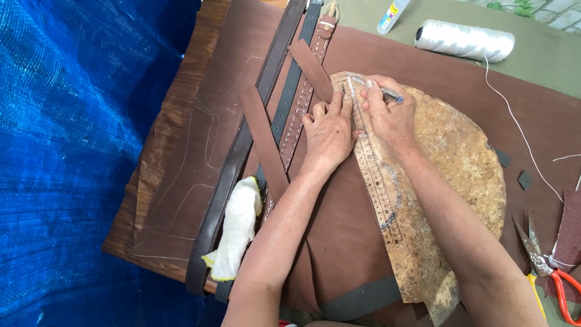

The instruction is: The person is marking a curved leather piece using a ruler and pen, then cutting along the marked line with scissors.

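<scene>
My left hand (328, 128) lies flat, fingers spread, pressing a clear plastic ruler (376, 181) down on a brown leather piece (345, 230). My right hand (388, 112) grips a pen (387, 92) with its tip at the ruler's upper end. The ruler runs diagonally across a round, mottled cutting board (451, 163). A short brown leather strip (310, 68) lies just above my left fingers.
Several leather belts and straps (284, 103) cross the big brown hide (200, 157) on the left, beside a white glove (236, 230). A white thread spool (465, 40) and glue bottle (392, 15) sit at the back. Scissors and pliers (544, 266) lie right. Blue tarp (72, 151) covers the left.
</scene>
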